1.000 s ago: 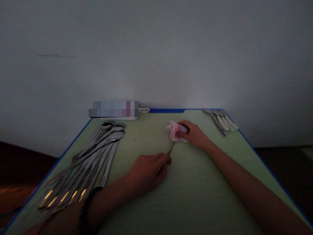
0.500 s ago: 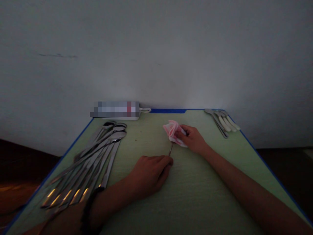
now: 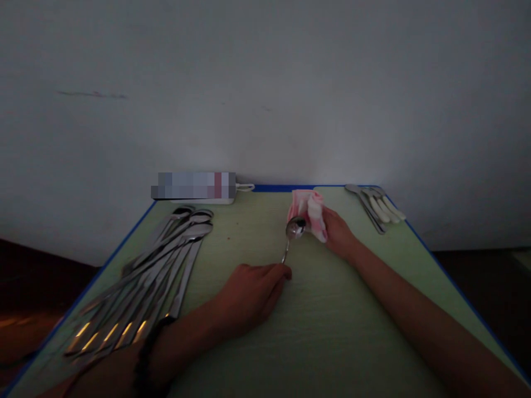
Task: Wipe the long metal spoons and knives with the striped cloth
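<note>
My left hand [image 3: 251, 293] rests on the green table [image 3: 332, 331], its fingers pinched round the handle of a steel spoon [image 3: 291, 235]. The spoon's bowl lies bare, pointing away from me. My right hand [image 3: 338, 232] is closed on a crumpled pink and white cloth [image 3: 309, 213], held just behind and to the right of the spoon's bowl.
Several long steel spoons [image 3: 157, 265] lie fanned out on the left of the table. A few spoons with white handles [image 3: 375, 205] lie at the far right corner. A white box [image 3: 194, 188] sits at the back edge against the wall.
The right hand has lifted the cloth off the spoon's bowl and drawn it back and to the right; the bowl was covered before and shows now. The left hand has stayed put.
</note>
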`<state>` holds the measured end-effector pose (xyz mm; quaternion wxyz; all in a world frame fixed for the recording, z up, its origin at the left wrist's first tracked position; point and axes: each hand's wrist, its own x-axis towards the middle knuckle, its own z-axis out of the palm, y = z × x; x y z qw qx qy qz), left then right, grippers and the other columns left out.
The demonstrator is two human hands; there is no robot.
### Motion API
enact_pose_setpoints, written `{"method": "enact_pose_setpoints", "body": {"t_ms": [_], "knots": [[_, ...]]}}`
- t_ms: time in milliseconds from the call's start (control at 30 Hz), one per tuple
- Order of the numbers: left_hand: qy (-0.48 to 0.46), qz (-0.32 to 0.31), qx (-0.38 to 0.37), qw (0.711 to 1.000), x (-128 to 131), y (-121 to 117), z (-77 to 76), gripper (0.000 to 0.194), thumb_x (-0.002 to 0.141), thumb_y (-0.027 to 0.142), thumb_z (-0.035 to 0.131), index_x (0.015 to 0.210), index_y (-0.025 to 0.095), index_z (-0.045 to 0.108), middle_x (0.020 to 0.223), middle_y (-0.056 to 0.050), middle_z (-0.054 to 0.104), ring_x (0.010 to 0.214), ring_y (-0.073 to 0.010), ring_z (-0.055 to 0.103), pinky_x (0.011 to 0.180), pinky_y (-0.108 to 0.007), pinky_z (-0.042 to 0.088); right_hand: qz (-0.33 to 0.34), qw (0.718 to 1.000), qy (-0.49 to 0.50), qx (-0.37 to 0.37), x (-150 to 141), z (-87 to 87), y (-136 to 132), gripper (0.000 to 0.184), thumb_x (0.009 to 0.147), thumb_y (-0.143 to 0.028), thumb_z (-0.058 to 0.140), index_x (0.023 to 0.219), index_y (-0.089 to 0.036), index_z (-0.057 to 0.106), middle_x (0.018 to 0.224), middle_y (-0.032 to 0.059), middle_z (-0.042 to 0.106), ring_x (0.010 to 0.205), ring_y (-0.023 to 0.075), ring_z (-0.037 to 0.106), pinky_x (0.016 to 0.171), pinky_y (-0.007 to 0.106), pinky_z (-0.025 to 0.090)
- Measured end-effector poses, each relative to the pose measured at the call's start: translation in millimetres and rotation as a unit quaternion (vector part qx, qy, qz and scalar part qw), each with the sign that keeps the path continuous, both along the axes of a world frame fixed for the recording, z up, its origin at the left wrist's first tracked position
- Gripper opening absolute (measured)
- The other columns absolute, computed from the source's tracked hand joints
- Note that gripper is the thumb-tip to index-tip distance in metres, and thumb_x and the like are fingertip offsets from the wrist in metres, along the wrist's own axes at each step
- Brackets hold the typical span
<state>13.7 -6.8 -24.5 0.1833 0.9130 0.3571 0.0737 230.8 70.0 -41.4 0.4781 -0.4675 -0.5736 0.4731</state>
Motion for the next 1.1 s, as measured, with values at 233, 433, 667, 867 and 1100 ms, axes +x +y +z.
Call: {"method": "enact_pose_setpoints", "body": {"t_ms": [233, 433, 667, 867, 1100], "knots": [[0.002, -0.008, -0.002, 1.000, 1, -2, -1.6, 0.022, 0.094, 0.021, 0.031, 0.107, 0.021, 0.049, 0.091, -0.002, 0.068, 0.072, -0.0176, 0.065, 0.068, -0.030, 0.047, 0.065, 0.955, 0.241, -0.159, -25, -4.4, -10, 0.021, 0.079, -0.033, 0.039, 0.083, -0.022, 0.056, 0.087, 0.0053, 0.067, 0.089, 0.0212, 0.060, 0.083, 0.037, 0.047], [-0.007, 0.000, -0.017, 1.000, 0, -1, -2.3, 0.023, 0.095, 0.022, 0.031, 0.110, 0.022, 0.048, 0.086, -0.001, 0.068, 0.070, -0.0170, 0.065, 0.067, -0.029, 0.047, 0.098, 0.935, 0.276, -0.199, -27, 0.7, -12, 0.027, 0.083, -0.036, 0.036, 0.090, -0.022, 0.058, 0.097, 0.0056, 0.067, 0.095, 0.0214, 0.060, 0.088, 0.038, 0.046], [-0.040, 0.018, -0.031, 0.999, -2, -1, 2.5, 0.024, 0.094, 0.021, 0.031, 0.108, 0.020, 0.050, 0.084, -0.001, 0.068, 0.066, -0.0150, 0.064, 0.063, -0.026, 0.046, 0.147, 0.924, 0.298, -0.189, -23, 5.8, -11, 0.033, 0.084, -0.044, 0.035, 0.098, -0.023, 0.056, 0.110, 0.0021, 0.063, 0.105, 0.0203, 0.057, 0.090, 0.038, 0.046], [-0.023, 0.025, -0.017, 0.999, -1, -1, 0.4, 0.024, 0.094, 0.021, 0.031, 0.111, 0.021, 0.049, 0.077, -0.001, 0.067, 0.062, -0.0155, 0.063, 0.060, -0.025, 0.045, 0.153, 0.942, 0.252, -0.162, -20, 0.0, -13, 0.033, 0.084, -0.041, 0.037, 0.097, -0.021, 0.059, 0.102, 0.0061, 0.066, 0.096, 0.0224, 0.061, 0.086, 0.041, 0.048], [0.008, -0.004, -0.004, 1.000, 0, -1, -2.9, 0.023, 0.092, 0.018, 0.031, 0.108, 0.021, 0.049, 0.082, -0.002, 0.069, 0.067, -0.0183, 0.066, 0.065, -0.029, 0.047, 0.153, 0.948, 0.228, -0.161, -22, -0.1, -18, 0.032, 0.071, -0.037, 0.065, 0.100, -0.022, 0.060, 0.096, 0.0020, 0.066, 0.082, 0.0155, 0.060, 0.079, 0.030, 0.047]]}}
